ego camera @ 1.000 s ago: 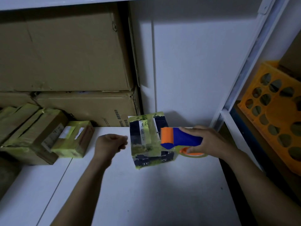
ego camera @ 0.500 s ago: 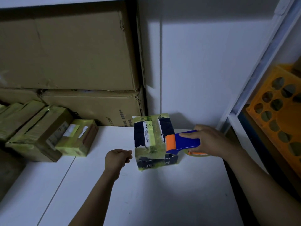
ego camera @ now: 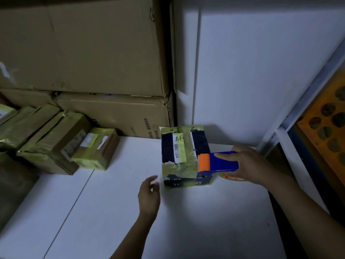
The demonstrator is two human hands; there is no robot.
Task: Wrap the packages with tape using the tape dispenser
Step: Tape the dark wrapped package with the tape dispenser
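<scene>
A dark package banded with yellow-green tape and a white label stands on the white table. My right hand grips the blue tape dispenser, whose orange roller presses on the package's right top edge. The tape roll shows orange under my palm. My left hand hovers just left of the package's front corner, fingers loosely spread and blurred, touching nothing.
Several taped yellow-green parcels lie at the left of the table. Two big cardboard boxes are stacked behind them. A white wall panel rises behind the package. A shelf post and an orange crate stand at the right.
My left hand has opened from a loose fist and moved closer to the package. The dispenser has slid slightly right and down along the package's right edge.
</scene>
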